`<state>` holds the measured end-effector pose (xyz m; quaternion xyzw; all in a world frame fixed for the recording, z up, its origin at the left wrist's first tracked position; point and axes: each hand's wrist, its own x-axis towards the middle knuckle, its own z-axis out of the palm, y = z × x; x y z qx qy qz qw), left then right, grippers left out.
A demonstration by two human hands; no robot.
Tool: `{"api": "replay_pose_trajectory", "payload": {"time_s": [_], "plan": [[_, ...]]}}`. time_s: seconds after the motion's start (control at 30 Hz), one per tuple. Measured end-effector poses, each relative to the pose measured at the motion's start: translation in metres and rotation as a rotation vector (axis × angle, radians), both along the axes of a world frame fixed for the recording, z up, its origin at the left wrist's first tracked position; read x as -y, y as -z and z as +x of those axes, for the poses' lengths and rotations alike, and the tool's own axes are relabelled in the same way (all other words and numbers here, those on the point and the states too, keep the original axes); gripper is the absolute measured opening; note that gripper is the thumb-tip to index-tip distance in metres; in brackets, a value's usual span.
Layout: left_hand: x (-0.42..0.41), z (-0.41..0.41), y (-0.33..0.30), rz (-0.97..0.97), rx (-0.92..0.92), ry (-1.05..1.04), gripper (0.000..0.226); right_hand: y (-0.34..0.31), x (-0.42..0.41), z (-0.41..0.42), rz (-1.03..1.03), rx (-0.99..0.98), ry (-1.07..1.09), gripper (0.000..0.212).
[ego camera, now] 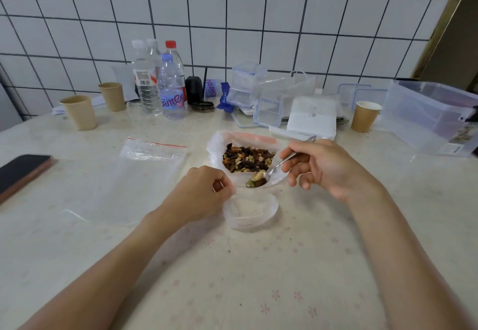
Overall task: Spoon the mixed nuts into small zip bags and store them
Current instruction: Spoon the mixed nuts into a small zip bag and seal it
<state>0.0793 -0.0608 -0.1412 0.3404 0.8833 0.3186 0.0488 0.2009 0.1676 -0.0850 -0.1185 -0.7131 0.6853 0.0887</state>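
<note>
Your right hand [320,166] holds the spoon [274,169] by its thin handle, with a small heap of nuts [257,178] on it, just over the bag [219,148] of nuts in the middle of the surface [258,278]. Your left hand [204,192] pinches the soft, floppy edge of that bag to keep it open. Loose nuts roll off easily, so keep the spoon flat; the empty zip bag [152,153] lies to the left.
</note>
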Motion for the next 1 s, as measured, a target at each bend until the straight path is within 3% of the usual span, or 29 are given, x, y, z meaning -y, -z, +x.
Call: {"api": "replay_pose_trajectory", "payload": {"time_s": [0.27, 0.5, 0.7, 0.8, 0.93, 1.0], "plan": [[0.001, 0.004, -0.01, 0.202, 0.213, 0.044, 0.02, -0.005, 0.021, 0.012, 0.553, -0.044, -0.259, 0.029], [0.003, 0.007, -0.015, 0.241, 0.058, 0.052, 0.015, -0.004, 0.022, 0.016, 0.693, -0.083, -0.283, 0.026], [0.002, 0.005, -0.01, 0.216, -0.002, 0.07, 0.015, -0.008, 0.015, 0.012, 0.566, -0.259, -0.129, 0.031], [0.002, 0.004, -0.008, 0.202, -0.015, 0.071, 0.016, -0.005, 0.013, 0.005, 0.37, -0.296, -0.042, 0.032], [0.001, -0.006, -0.008, 0.236, -0.03, -0.094, 0.027, 0.005, 0.012, -0.006, 0.074, -0.255, 0.17, 0.03], [0.002, -0.014, -0.005, 0.254, -0.029, -0.218, 0.034, 0.009, 0.01, -0.01, 0.02, -0.224, 0.278, 0.034]]}}
